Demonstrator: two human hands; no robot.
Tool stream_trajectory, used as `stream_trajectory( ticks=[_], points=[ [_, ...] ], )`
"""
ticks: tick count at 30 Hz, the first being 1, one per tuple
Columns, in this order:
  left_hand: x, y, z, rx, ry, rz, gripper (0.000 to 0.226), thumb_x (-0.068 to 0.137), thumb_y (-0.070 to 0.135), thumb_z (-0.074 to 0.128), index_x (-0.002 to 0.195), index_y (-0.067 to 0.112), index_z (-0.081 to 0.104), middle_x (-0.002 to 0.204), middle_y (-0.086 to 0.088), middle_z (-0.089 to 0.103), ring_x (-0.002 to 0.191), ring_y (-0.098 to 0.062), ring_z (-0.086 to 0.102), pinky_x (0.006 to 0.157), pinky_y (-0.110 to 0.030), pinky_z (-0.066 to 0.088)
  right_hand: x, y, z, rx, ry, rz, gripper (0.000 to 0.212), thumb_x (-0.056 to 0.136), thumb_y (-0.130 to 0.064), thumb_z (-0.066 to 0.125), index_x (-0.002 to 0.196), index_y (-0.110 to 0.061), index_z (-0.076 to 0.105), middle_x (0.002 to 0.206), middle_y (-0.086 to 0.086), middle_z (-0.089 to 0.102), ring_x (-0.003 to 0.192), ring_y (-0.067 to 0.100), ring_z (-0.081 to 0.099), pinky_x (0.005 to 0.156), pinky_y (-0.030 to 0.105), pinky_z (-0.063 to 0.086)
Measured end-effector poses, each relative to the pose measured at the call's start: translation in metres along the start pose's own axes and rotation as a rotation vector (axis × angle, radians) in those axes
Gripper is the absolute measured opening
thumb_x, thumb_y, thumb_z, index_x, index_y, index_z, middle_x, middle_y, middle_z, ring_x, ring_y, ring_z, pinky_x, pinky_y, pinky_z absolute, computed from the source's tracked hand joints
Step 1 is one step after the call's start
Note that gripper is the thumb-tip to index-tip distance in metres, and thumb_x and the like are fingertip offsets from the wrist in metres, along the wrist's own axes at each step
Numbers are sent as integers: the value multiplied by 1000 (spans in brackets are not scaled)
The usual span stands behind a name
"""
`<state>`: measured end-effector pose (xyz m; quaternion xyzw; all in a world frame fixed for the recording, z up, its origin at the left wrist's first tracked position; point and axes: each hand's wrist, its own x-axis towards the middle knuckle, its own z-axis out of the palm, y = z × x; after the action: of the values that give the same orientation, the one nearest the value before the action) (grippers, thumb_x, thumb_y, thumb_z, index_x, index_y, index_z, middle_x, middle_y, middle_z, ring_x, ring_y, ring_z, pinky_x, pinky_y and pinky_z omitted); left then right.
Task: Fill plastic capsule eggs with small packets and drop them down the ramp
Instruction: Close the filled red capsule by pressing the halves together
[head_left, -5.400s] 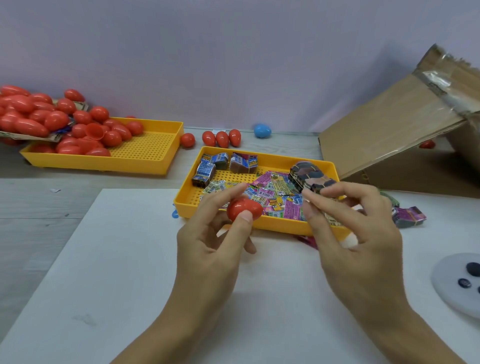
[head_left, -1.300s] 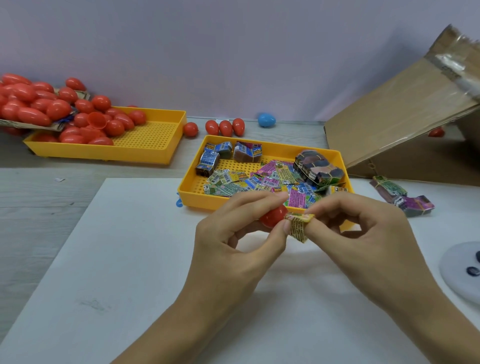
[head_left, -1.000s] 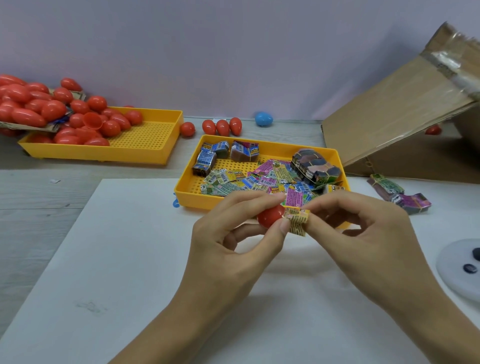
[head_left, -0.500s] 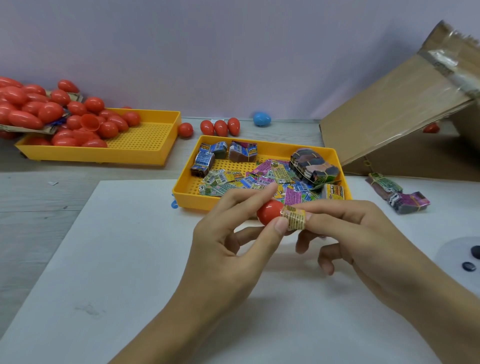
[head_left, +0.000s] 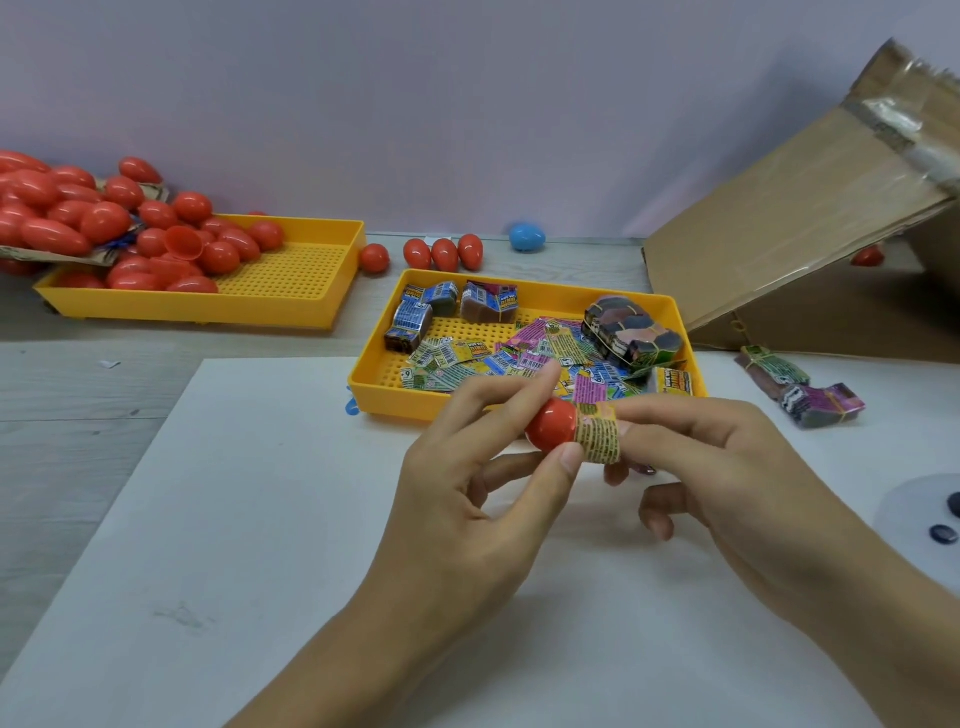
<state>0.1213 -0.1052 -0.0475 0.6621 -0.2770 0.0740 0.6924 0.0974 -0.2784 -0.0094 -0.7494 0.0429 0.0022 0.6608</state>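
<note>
- Centre frame: left hand (head_left: 467, 499) pinches a red egg half (head_left: 551, 430); right hand (head_left: 727, 467) pinches a rolled packet (head_left: 600, 434) at its mouth.
- Filling looks underway; closing and the cardboard ramp (head_left: 789, 218), upper right, remain.

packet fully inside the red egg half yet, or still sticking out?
Sticking out. The rolled packet protrudes from the red egg half, pinched by the right hand; the left hand holds the half.

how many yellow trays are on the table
2. One yellow tray sits at the back left, holding red eggs. The other yellow tray sits in the middle, just beyond the hands, holding packets. None looks hidden.
</note>
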Motion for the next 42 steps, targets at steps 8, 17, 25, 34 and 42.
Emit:
stream_trajectory(
  ticks=[8,17,25,34,42],
  points=[
    [1,1,1,4,12,14,52,87,6,67,136,22,55,120,-4,56,113,-13,62,85,-24,59,-2,2,3,-51,38,-226,21,81,-20,68,95,-33,79,85,0,76,72,11,69,45,27,52],
    [2,1,-1,-131,34,-111,46,83,8,69,127,22,65,111,-3,61,103,-23,68,83,-24,57,-8,10,11,-223,227,-416,21,85,-15,71,100,-30,76,87,-13,75,75,12,72,55,23,57],
    [2,2,-2,-152,18,-154,48,82,5,69,125,23,66,107,-1,63,99,-19,69,80,-21,55,-8,11,13,-169,248,-496,22,84,-13,76,91,-34,76,89,-13,75,77,14,72,51,23,57],
    [3,4,-2,-128,29,-203,39,81,13,69,119,23,70,98,1,64,90,-13,69,79,-35,61,-9,15,18,-300,269,-635,20,87,-22,70,101,-35,71,96,-16,71,87,14,72,56,29,59],
    [5,5,-3,-135,8,-216,37,84,14,68,121,18,71,98,4,65,89,-9,68,78,-27,59,-10,13,18,-250,281,-623,16,85,-29,67,98,-38,71,93,-21,72,82,13,73,53,32,59]
  ],
)
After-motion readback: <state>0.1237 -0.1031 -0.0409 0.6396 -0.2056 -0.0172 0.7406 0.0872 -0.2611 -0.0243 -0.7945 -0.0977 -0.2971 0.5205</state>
